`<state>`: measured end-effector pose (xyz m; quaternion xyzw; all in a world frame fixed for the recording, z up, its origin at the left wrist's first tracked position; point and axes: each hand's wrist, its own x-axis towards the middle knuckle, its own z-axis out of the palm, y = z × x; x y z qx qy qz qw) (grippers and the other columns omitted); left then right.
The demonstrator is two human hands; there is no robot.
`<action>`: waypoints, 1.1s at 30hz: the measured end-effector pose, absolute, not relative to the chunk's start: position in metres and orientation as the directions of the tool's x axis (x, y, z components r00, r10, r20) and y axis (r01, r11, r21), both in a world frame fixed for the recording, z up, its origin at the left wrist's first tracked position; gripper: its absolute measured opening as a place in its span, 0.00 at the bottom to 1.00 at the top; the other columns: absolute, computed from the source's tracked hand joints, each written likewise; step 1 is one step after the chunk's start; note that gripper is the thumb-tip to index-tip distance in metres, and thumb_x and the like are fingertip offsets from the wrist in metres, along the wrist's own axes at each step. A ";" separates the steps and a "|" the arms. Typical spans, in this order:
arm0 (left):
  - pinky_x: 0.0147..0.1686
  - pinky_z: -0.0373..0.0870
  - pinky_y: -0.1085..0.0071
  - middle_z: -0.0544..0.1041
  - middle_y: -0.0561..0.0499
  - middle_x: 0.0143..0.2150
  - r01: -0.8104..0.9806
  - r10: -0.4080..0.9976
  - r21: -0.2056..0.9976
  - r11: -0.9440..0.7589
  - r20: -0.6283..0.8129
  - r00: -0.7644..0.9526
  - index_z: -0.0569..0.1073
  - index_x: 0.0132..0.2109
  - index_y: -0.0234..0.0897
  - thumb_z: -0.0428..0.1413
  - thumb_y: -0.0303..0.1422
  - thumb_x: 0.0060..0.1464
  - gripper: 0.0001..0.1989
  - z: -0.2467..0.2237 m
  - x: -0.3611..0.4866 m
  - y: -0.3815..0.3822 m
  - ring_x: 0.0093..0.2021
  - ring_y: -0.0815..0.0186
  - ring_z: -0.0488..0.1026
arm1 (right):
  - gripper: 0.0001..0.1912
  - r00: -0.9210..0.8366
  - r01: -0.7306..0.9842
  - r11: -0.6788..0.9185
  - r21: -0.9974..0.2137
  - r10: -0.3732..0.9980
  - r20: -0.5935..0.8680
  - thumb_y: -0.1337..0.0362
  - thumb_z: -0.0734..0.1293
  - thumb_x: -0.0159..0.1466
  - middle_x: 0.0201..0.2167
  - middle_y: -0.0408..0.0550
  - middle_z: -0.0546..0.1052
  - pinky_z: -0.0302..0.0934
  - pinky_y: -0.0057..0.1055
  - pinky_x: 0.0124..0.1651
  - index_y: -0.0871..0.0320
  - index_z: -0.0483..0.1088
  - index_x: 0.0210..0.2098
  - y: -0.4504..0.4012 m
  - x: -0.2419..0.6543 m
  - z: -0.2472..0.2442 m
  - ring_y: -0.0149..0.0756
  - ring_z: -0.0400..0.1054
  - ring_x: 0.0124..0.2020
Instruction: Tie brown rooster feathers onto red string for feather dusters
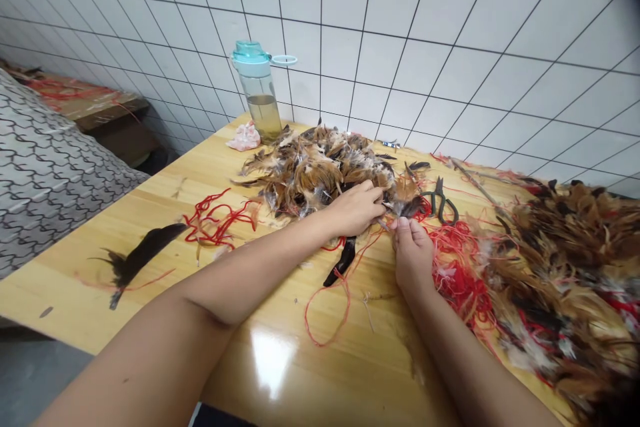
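Note:
My right hand (414, 253) is closed, thumb against fingers, pinching the base of a small brown and dark feather tuft (406, 195). My left hand (356, 208) reaches across to the same spot, its fingers curled down beside the tuft; what lies in them is hidden. Behind the left hand spreads a large pile of brown, white and black feathers (315, 170). A glossy black curved piece (342, 261) sticks out below the left hand. Thin red thread (327, 341) runs down from between the hands and lies in a loop on the wooden table (360, 387).
Black-handled scissors (440, 203) and tangled red string (463, 273) lie right of my hands, before another feather heap (575, 260). A water bottle (260, 93) stands by the tiled wall beside a crumpled pink-white bag (244, 137). Red strings (220, 220) and a black feather (150, 250) lie left.

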<state>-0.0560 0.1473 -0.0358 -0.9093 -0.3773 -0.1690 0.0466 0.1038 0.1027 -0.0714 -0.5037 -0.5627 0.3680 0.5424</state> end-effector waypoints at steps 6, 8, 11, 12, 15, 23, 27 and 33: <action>0.45 0.61 0.66 0.75 0.47 0.41 0.678 0.667 0.109 -0.727 0.345 0.660 0.77 0.42 0.39 0.50 0.32 0.61 0.11 -0.025 -0.063 0.152 0.43 0.62 0.65 | 0.21 0.167 0.219 0.215 -0.952 0.953 0.254 0.45 0.60 0.62 0.21 0.41 0.67 0.55 0.31 0.34 0.55 0.66 0.26 0.102 0.105 -0.071 0.34 0.60 0.27; 0.46 0.60 0.67 0.76 0.48 0.40 0.658 0.650 0.118 -0.743 0.359 0.670 0.76 0.43 0.40 0.50 0.32 0.62 0.10 -0.017 -0.066 0.152 0.42 0.63 0.66 | 0.20 0.192 0.261 0.205 -0.943 0.947 0.258 0.47 0.60 0.63 0.23 0.42 0.69 0.56 0.32 0.35 0.56 0.66 0.26 0.103 0.106 -0.071 0.34 0.60 0.28; 0.46 0.60 0.67 0.76 0.48 0.39 0.627 0.601 0.079 -0.775 0.400 0.692 0.77 0.42 0.40 0.49 0.31 0.62 0.11 -0.008 -0.068 0.150 0.42 0.64 0.66 | 0.19 0.213 0.331 0.178 -0.927 0.943 0.257 0.48 0.60 0.63 0.23 0.43 0.69 0.55 0.32 0.35 0.56 0.66 0.25 0.104 0.108 -0.071 0.35 0.60 0.28; 0.46 0.59 0.66 0.76 0.48 0.38 0.621 0.588 0.063 -0.781 0.412 0.697 0.77 0.42 0.39 0.49 0.31 0.61 0.11 -0.007 -0.068 0.149 0.41 0.63 0.66 | 0.19 0.213 0.356 0.173 -0.918 0.942 0.260 0.48 0.60 0.63 0.23 0.43 0.69 0.54 0.32 0.35 0.56 0.67 0.25 0.104 0.109 -0.072 0.35 0.60 0.28; 0.44 0.59 0.66 0.75 0.48 0.35 0.615 0.562 0.027 -0.788 0.437 0.702 0.77 0.40 0.39 0.49 0.30 0.61 0.11 -0.006 -0.066 0.146 0.40 0.63 0.66 | 0.19 0.214 0.408 0.168 -0.897 0.938 0.274 0.49 0.60 0.63 0.22 0.43 0.70 0.54 0.33 0.35 0.55 0.68 0.24 0.106 0.110 -0.075 0.35 0.60 0.27; 0.40 0.56 0.63 0.74 0.46 0.33 0.632 0.539 -0.119 -0.766 0.418 0.731 0.76 0.34 0.37 0.48 0.32 0.63 0.13 -0.007 -0.060 0.140 0.39 0.62 0.64 | 0.17 0.136 0.451 0.176 -0.875 0.955 0.262 0.52 0.60 0.64 0.29 0.48 0.78 0.58 0.36 0.41 0.56 0.73 0.28 0.108 0.110 -0.081 0.39 0.68 0.33; 0.41 0.56 0.63 0.73 0.45 0.33 0.641 0.544 -0.093 -0.762 0.445 0.711 0.76 0.35 0.36 0.49 0.31 0.62 0.12 -0.007 -0.059 0.138 0.39 0.61 0.64 | 0.16 0.082 0.459 0.187 -0.869 0.964 0.251 0.54 0.61 0.63 0.28 0.48 0.78 0.58 0.36 0.41 0.56 0.72 0.27 0.106 0.109 -0.077 0.40 0.69 0.33; 0.44 0.60 0.63 0.75 0.44 0.40 0.670 0.573 -0.010 -0.742 0.509 0.643 0.76 0.42 0.37 0.49 0.29 0.61 0.10 -0.006 -0.058 0.137 0.44 0.60 0.65 | 0.13 0.044 0.422 0.238 -0.875 0.958 0.283 0.55 0.62 0.61 0.26 0.46 0.75 0.57 0.35 0.39 0.55 0.70 0.25 0.106 0.108 -0.075 0.38 0.66 0.31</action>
